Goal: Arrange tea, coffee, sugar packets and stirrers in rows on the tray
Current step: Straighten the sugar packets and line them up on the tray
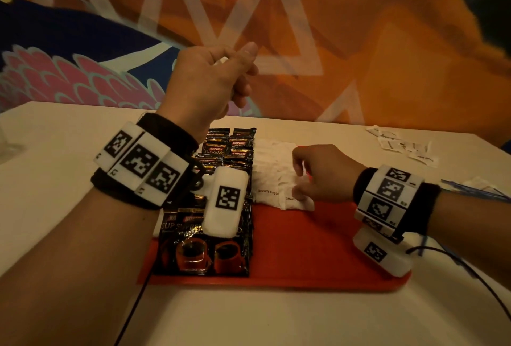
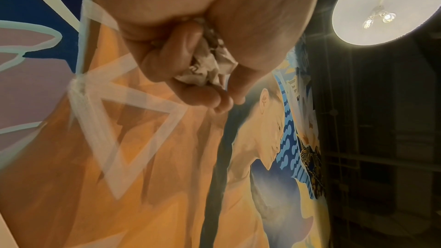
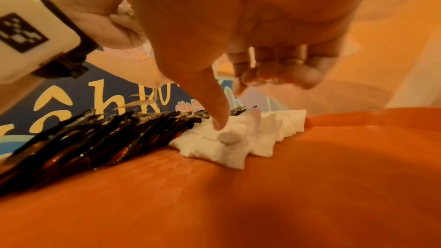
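Observation:
A red tray (image 1: pixel 304 240) lies on the white table (image 1: pixel 55 166). Black coffee packets (image 1: pixel 201 246) fill two overlapping columns on its left part. White brown-sugar packets (image 1: pixel 273 177) lie in rows beside them, toward the far middle. My right hand (image 1: pixel 297 179) rests at the near end of the sugar packets (image 3: pixel 274 131). Its thumb (image 3: pixel 219 120) presses on a packet, and the other fingers are loosely curled above. My left hand (image 1: pixel 237 69) is raised over the far edge of the tray, and it grips a crumpled bunch of white packets (image 2: pixel 207 63).
Several loose white packets (image 1: pixel 403 146) lie scattered at the far right of the table. Thin blue sticks (image 1: pixel 475 192) and more pale packets sit at the right edge. A black cable (image 1: pixel 132 309) runs over the near table. The right part of the tray (image 3: pixel 262 186) is bare.

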Available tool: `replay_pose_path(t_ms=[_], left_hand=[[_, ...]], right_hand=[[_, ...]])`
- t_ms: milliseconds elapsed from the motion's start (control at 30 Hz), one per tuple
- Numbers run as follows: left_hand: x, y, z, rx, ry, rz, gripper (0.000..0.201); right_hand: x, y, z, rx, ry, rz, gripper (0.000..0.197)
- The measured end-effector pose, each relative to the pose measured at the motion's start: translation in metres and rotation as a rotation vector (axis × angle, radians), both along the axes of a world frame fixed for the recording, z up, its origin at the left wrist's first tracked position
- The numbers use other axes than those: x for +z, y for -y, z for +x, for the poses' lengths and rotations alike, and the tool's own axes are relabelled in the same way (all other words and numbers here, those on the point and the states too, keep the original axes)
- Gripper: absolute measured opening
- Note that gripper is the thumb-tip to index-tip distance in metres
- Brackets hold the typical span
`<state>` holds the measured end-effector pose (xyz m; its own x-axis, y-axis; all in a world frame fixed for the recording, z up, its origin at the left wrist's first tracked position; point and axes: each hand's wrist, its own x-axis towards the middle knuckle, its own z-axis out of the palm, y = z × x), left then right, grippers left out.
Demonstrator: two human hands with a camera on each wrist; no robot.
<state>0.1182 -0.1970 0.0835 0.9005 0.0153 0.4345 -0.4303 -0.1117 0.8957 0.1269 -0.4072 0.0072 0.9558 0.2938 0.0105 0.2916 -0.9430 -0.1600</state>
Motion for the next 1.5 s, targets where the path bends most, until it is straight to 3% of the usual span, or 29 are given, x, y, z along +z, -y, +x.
replay_pose_path(t_ms=[133, 233, 467, 633, 767, 933, 1033, 1167, 1300, 1500], left_hand=[[-0.001, 0.000, 0.000, 0.010, 0.002, 0.010, 0.030], [-0.001, 0.002, 0.000, 0.004, -0.002, 0.009, 0.030], [-0.001, 0.002, 0.000, -0.027, -0.012, -0.004, 0.033], [0.003, 0.001, -0.004, -0.136, -0.111, -0.064, 0.049], [0.004, 0.002, -0.007, -0.243, -0.176, -0.148, 0.067], [0.004, 0.005, -0.012, -0.324, -0.219, -0.183, 0.080], [0.003, 0.010, -0.014, -0.332, -0.215, -0.141, 0.081], [0.003, 0.016, -0.019, -0.391, -0.254, -0.137, 0.082], [0.006, 0.013, -0.020, -0.426, -0.242, -0.142, 0.072], [0.001, 0.013, -0.014, -0.222, -0.023, 0.022, 0.026]], right_hand=[[0.003, -0.007, -0.005, 0.183, -0.080, -0.059, 0.009], [0.000, -0.008, -0.002, 0.171, -0.194, -0.100, 0.021], [0.001, -0.009, 0.002, 0.146, -0.161, -0.096, 0.041], [0.043, -0.015, -0.002, 0.139, 0.009, 0.161, 0.037], [0.076, -0.027, -0.012, 0.212, 0.262, 0.522, 0.021], [0.079, -0.043, -0.026, 0.290, 0.360, 0.931, 0.013], [0.070, -0.048, -0.023, 0.230, 0.367, 0.981, 0.023], [0.066, -0.054, -0.017, 0.235, 0.342, 1.026, 0.013], [0.065, -0.052, -0.015, 0.274, 0.279, 1.196, 0.010], [0.068, -0.042, -0.013, 0.174, 0.301, 1.382, 0.007]])
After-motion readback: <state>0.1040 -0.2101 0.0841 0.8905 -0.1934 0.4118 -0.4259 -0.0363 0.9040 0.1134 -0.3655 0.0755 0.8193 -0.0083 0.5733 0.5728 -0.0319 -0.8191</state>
